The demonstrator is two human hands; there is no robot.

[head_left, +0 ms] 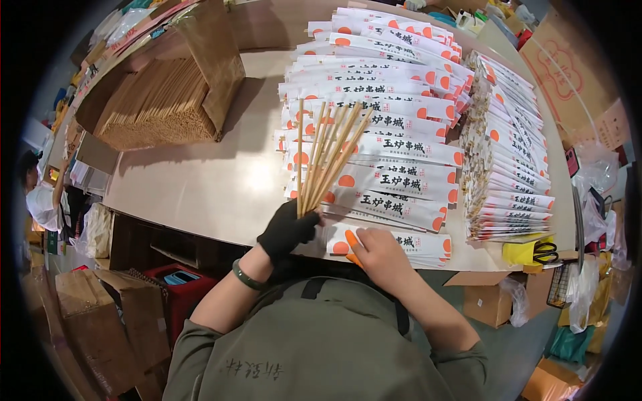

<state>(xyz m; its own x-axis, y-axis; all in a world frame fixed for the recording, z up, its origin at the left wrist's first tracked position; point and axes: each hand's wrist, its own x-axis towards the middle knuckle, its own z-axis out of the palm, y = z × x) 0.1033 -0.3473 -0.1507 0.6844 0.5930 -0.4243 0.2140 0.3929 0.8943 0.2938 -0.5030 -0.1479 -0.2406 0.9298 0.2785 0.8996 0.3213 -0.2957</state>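
My left hand (289, 230), in a black glove, is closed round a fanned bunch of thin wooden chopsticks (328, 157). The sticks point up and away over the rows of paper sleeves. At the table's front edge, my right hand (381, 257) has orange covers on its fingertips. Its fingers are closed at the left end of a white paper chopstick sleeve (406, 242) in the nearest small stack. Beyond lie overlapping rows of white sleeves (401, 148) with orange dots and dark lettering. The undersides of both hands' fingers are partly hidden.
An open cardboard box (224, 63) packed with chopsticks (154, 100) lies at the table's left. On the right stand piles of filled sleeves (511, 167). Black-handled scissors (545, 252) sit in a yellow holder (518, 254) at the right front edge. Cartons (100, 327) stand below left.
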